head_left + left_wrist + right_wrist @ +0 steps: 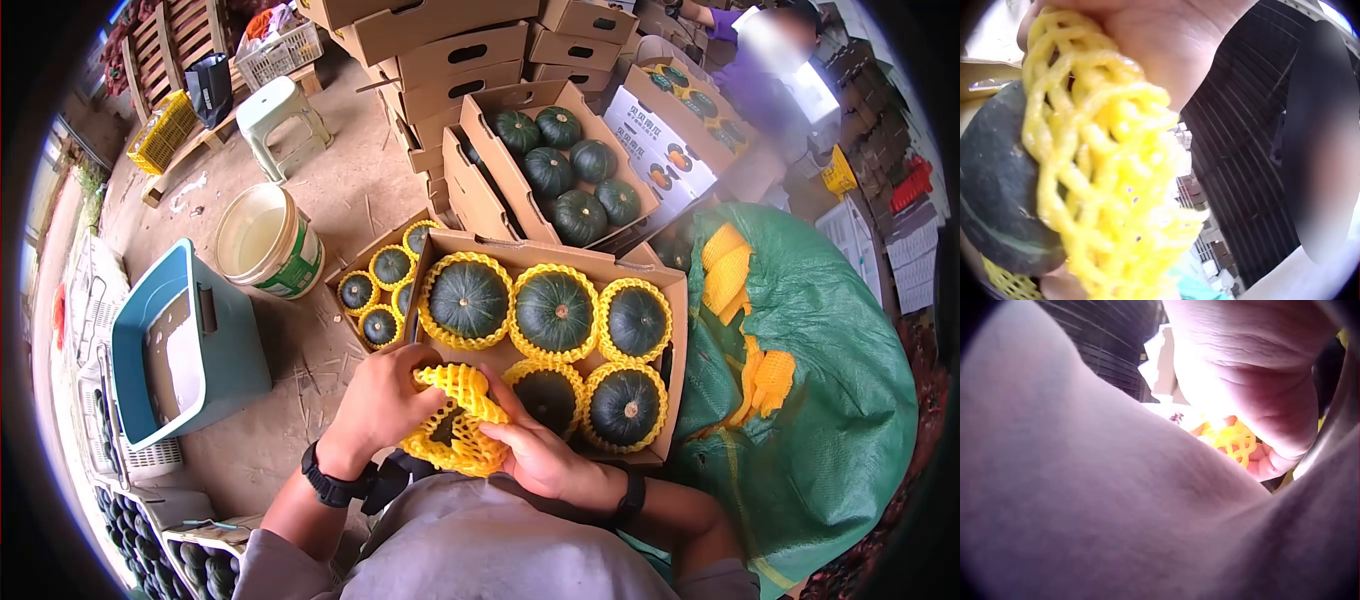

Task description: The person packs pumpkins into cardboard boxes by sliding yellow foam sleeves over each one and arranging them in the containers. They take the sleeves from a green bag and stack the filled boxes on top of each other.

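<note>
A yellow foam net (462,440) is held between both hands at the near edge of an open cardboard box (590,262). My left hand (388,400) grips its upper left part, fingers curled; my right hand (545,455) pinches its right side. Through the mesh something dark shows; the left wrist view has a dark green squash (1004,181) beside the net (1110,169). Several squashes in yellow nets, one of them at the back left (467,299), sit in the box. In the right wrist view, fingers (1266,461) touch the net (1235,440).
A green sack (800,400) with yellow nets (768,380) lies at the right. Behind stand a box of bare squashes (550,172) and stacked cartons (450,60). A smaller box, a white bucket (300,262) and a blue tub (235,375) are at the left. A person sits at the back right.
</note>
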Available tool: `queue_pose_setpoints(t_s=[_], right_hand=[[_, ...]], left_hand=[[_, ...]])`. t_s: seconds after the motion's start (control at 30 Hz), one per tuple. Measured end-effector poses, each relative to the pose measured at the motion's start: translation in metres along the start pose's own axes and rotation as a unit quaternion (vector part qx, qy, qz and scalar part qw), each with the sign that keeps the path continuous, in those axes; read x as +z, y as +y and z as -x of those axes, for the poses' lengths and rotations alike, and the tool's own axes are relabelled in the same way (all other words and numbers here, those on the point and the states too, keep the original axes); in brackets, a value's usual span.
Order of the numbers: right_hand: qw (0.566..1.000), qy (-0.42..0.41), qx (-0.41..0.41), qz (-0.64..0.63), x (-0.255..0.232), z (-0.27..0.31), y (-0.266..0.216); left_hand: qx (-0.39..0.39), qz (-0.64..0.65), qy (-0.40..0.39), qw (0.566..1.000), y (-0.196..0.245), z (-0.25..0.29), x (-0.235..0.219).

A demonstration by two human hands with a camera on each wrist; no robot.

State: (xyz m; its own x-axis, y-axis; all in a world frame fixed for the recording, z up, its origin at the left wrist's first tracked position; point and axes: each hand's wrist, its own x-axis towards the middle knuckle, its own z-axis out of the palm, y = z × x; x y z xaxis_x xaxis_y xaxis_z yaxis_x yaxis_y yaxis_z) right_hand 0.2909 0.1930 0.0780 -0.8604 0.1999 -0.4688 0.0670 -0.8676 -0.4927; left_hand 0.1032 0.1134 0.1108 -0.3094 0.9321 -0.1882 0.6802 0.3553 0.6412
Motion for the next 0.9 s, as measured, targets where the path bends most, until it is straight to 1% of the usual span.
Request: queue_pose_setpoints(t_s=[0.03,0.07,0.1,0.13,0.17,0.2,0.23,0.3,0.33,0.37,0.4,0.43,0.47,0.5,0.53,0.57,0.6,0.63,0.67,0.7,0.73,0.77,0.8,0.83,0.9], right_hand=[[0.999,-0.011,-0.041,0.020,-0.001,0.008,-0.001],[0.918,-0.014,-0.216,0.333,-0.015,0.004,0.003],[0.820,0.039,-0.284,0.495,-0.010,0.010,-0.012],[0.780,0.071,-0.301,0.545,-0.008,0.012,-0.028],[0.734,0.103,-0.318,0.592,-0.007,0.010,-0.040],[0.726,0.136,-0.387,0.553,-0.011,0.001,-0.046],[0.693,0.147,-0.448,0.546,-0.012,-0.004,-0.053],[0.716,0.189,-0.428,0.518,-0.014,-0.002,-0.057],[0.769,0.205,-0.371,0.479,-0.019,-0.002,-0.055],[0.863,0.212,-0.323,0.327,-0.023,-0.007,-0.049],[0.927,0.210,-0.265,0.164,-0.023,-0.015,-0.041],[0.960,0.200,-0.197,-0.005,-0.023,-0.020,-0.037],[0.983,0.115,-0.105,-0.101,-0.013,-0.012,-0.046],[0.983,0.077,-0.163,-0.041,-0.005,-0.005,-0.046],[0.954,0.041,-0.289,0.064,-0.008,-0.004,-0.044],[0.897,0.005,-0.408,0.168,-0.013,-0.002,-0.044],[0.857,-0.045,-0.479,0.187,-0.025,-0.004,-0.043],[0.821,-0.070,-0.523,0.220,-0.033,-0.004,-0.046],[0.834,0.063,-0.498,0.229,-0.020,-0.004,-0.047],[0.832,0.196,-0.464,0.233,-0.007,-0.005,-0.047],[0.858,0.159,-0.419,0.249,-0.018,-0.011,-0.049],[0.916,0.124,-0.315,0.217,-0.011,-0.005,-0.051],[0.930,0.094,-0.293,0.199,-0.010,-0.004,-0.050],[0.944,0.066,-0.268,0.181,-0.010,-0.002,-0.048],[0.932,0.077,-0.302,0.185,-0.006,0.000,-0.043]], left_hand=[[0.028,0.071,0.018,0.997,0.002,0.007,-0.006],[0.020,0.167,-0.003,0.986,0.006,0.011,-0.007],[-0.001,0.325,-0.016,0.946,0.007,0.013,0.002],[-0.019,0.473,-0.026,0.881,0.009,0.011,0.015],[-0.034,0.607,-0.035,0.793,0.009,0.008,0.023],[-0.019,0.677,-0.087,0.730,0.008,0.004,0.024],[-0.030,0.701,-0.085,0.707,0.009,0.002,0.025],[-0.054,0.747,-0.084,0.657,0.014,-0.002,0.030],[-0.053,0.763,-0.082,0.639,0.011,-0.005,0.033],[-0.059,0.769,-0.082,0.631,0.004,-0.008,0.039],[-0.065,0.776,-0.082,0.623,-0.004,-0.011,0.046],[-0.070,0.782,-0.080,0.614,-0.008,-0.012,0.049],[-0.039,0.764,-0.046,0.642,0.008,-0.016,0.047],[-0.009,0.731,0.006,0.682,0.023,-0.012,0.042],[-0.005,0.647,0.033,0.761,0.016,-0.015,0.048],[0.000,0.555,0.060,0.830,0.007,-0.019,0.052],[0.006,0.552,-0.030,0.833,0.006,-0.019,0.045],[0.010,0.598,-0.120,0.792,0.005,-0.021,0.042],[0.044,0.505,-0.045,0.861,0.011,-0.020,0.039],[0.074,0.401,0.029,0.913,0.020,-0.017,0.036],[0.047,0.494,0.040,0.867,0.027,-0.015,0.036],[0.023,0.581,0.051,0.812,0.031,-0.016,0.036],[0.032,0.597,0.080,0.798,0.029,-0.017,0.038],[0.013,0.620,0.076,0.781,0.027,-0.016,0.041],[-0.024,0.666,0.069,0.743,0.021,-0.015,0.048]])
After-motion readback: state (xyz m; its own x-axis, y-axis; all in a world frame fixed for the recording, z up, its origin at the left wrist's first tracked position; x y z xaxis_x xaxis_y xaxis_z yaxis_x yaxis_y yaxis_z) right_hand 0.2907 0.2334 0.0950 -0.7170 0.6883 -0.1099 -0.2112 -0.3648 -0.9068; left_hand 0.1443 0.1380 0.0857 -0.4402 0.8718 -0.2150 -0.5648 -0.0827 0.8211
